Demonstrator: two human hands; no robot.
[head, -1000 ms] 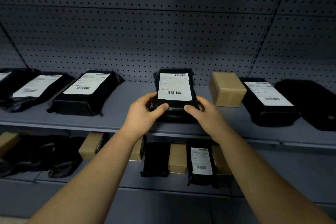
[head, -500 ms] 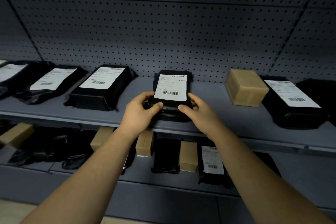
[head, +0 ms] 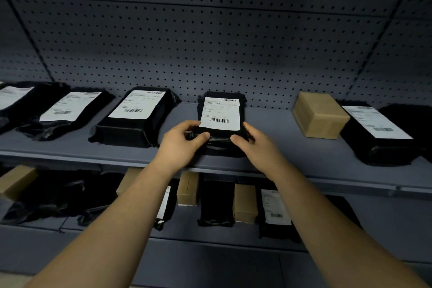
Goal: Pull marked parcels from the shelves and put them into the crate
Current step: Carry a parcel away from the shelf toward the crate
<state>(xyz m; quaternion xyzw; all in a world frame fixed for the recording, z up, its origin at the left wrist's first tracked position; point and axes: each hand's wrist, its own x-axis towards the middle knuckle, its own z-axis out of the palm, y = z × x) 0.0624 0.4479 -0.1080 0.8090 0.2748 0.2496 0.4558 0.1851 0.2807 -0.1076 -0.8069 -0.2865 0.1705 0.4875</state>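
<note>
- Gripping the near end of the black parcel (head: 219, 141), the left hand (head: 181, 140) and the right hand (head: 254, 145) are each pressing a thumb onto its front edge and curling fingers round a corner.
- The parcel is lying flat on the upper shelf (head: 280, 149), directly between the hands, with its white barcode label (head: 221, 112) facing up.
- Its long axis is running straight away from the hands toward the pegboard wall (head: 210, 42), so the hands are holding the short near end. Both hands are sitting equally near, one at each corner.
- Judging from that, the coming move is looking like a straight pull back along that axis, then a lift clear of the shelf lip.
- A larger labelled parcel (head: 133, 114) is lying apart to the left of the left hand, and a cardboard box (head: 320, 114) is sitting apart to the right of the right hand. Neither is touching the held parcel.
- The crate is not showing in view, so its direction from the hands cannot be told.
</note>
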